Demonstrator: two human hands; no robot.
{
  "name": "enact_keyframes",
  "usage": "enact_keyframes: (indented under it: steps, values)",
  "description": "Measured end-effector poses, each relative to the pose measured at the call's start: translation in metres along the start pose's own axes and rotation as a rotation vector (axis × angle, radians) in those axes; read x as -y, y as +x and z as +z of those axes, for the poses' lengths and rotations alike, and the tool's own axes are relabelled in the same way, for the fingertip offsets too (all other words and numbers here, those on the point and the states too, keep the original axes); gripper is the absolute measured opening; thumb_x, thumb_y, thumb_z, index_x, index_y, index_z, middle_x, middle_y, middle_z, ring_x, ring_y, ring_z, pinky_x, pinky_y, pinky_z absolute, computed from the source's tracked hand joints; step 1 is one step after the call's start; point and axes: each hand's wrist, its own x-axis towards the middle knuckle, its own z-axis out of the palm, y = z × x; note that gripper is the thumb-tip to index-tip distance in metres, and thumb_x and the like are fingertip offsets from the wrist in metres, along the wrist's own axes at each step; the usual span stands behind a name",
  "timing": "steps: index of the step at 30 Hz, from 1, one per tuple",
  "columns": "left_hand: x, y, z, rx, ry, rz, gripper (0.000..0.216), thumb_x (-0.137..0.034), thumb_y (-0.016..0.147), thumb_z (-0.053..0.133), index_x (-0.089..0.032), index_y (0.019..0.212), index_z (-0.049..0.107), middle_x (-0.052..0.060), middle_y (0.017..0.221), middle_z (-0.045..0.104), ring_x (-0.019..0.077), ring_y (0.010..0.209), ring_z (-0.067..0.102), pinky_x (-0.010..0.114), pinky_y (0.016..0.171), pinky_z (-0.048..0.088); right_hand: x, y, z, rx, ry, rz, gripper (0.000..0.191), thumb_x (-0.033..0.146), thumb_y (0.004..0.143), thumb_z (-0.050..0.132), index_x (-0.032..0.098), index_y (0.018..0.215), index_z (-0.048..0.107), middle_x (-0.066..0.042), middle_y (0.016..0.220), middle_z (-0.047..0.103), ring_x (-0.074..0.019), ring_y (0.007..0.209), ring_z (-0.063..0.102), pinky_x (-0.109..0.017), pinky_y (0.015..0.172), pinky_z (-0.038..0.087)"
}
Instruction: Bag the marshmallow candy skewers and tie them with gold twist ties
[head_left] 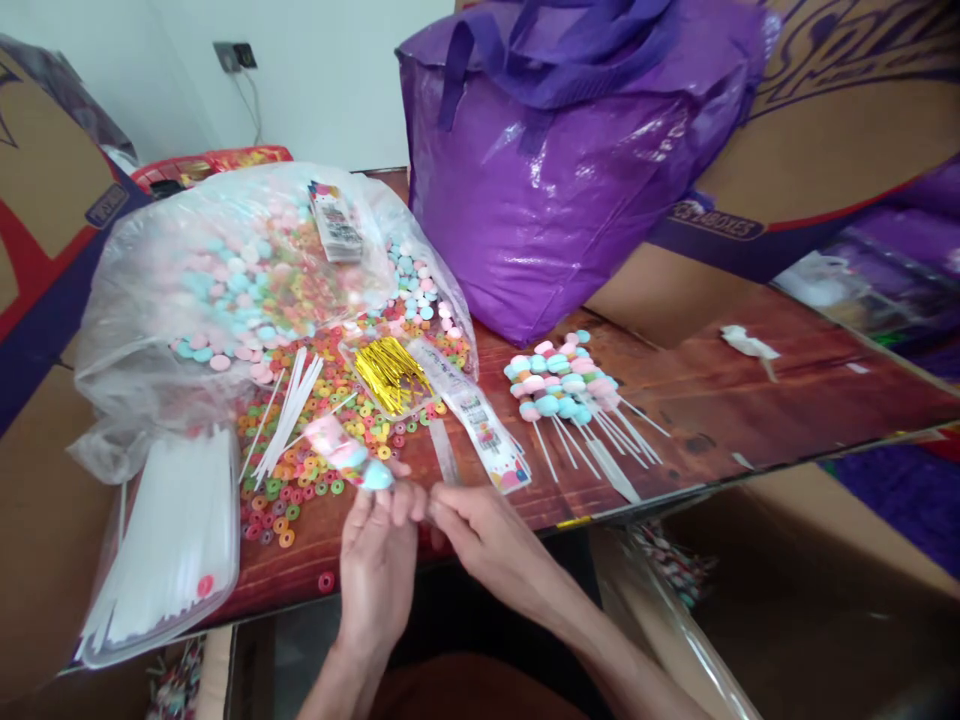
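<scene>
Your two hands meet before you at the lower end of a marshmallow skewer (347, 456).
Your left hand (381, 545) comes up steeply, back showing; your right hand (480, 525) slants in from the lower right, and the frame's bottom cuts off both forearms. The skewer's lower end is hidden among your fingers, and blur obscures any wrapping. Your left fingers curl closed around its base, the sweets slanting up-left beyond them; your right thumb and forefinger pinch together just beside, though you can't tell on what. Right of your fingers lie piled skewers (559, 382).
</scene>
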Motion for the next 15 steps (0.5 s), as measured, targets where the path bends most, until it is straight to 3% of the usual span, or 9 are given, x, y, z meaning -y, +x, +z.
enact_keyframes:
  steps: [3, 7, 11, 15]
  values:
    - [-0.017, 0.013, -0.010, -0.099, 0.035, 0.118, 0.019, -0.027, 0.078, 0.079, -0.016, 0.087, 0.067, -0.005, 0.065, 0.038, 0.0077, 0.059, 0.036, 0.021, 0.057, 0.041, 0.020, 0.041, -0.015, -0.179, -0.419, -0.070, 0.027, 0.017, 0.095, 0.047, 0.018, 0.073, 0.063, -0.002, 0.072, 0.065, -0.0157, 0.069, 0.059, -0.026, 0.065, 0.037]
    - [-0.022, 0.023, -0.022, -0.147, 0.086, 0.021, 0.027, -0.028, 0.073, 0.081, -0.016, 0.074, 0.057, -0.005, 0.063, 0.035, 0.0079, 0.055, 0.028, 0.020, 0.048, 0.029, 0.038, 0.110, -0.015, -0.273, -0.793, 0.053, 0.024, 0.021, 0.098, 0.046, 0.018, 0.098, 0.069, -0.011, 0.100, 0.072, -0.0243, 0.093, 0.067, -0.030, 0.073, 0.044]
    - [-0.023, 0.022, -0.024, -0.130, 0.053, -0.099, 0.037, -0.038, 0.072, 0.077, -0.018, 0.068, 0.047, -0.004, 0.062, 0.037, 0.0088, 0.055, 0.029, 0.023, 0.050, 0.033, 0.038, 0.158, -0.008, -0.197, -0.913, 0.175, 0.029, 0.012, 0.095, 0.043, 0.014, 0.110, 0.068, -0.017, 0.106, 0.072, -0.0296, 0.100, 0.069, -0.033, 0.075, 0.049]
    - [-0.028, 0.024, -0.023, -0.107, 0.024, -0.145, 0.036, -0.038, 0.074, 0.074, -0.018, 0.068, 0.044, -0.004, 0.062, 0.037, 0.0084, 0.055, 0.029, 0.022, 0.051, 0.033, 0.033, 0.168, -0.011, -0.166, -0.920, 0.176, 0.035, 0.004, 0.091, 0.042, 0.013, 0.115, 0.066, -0.019, 0.105, 0.072, -0.0309, 0.101, 0.070, -0.035, 0.076, 0.050]
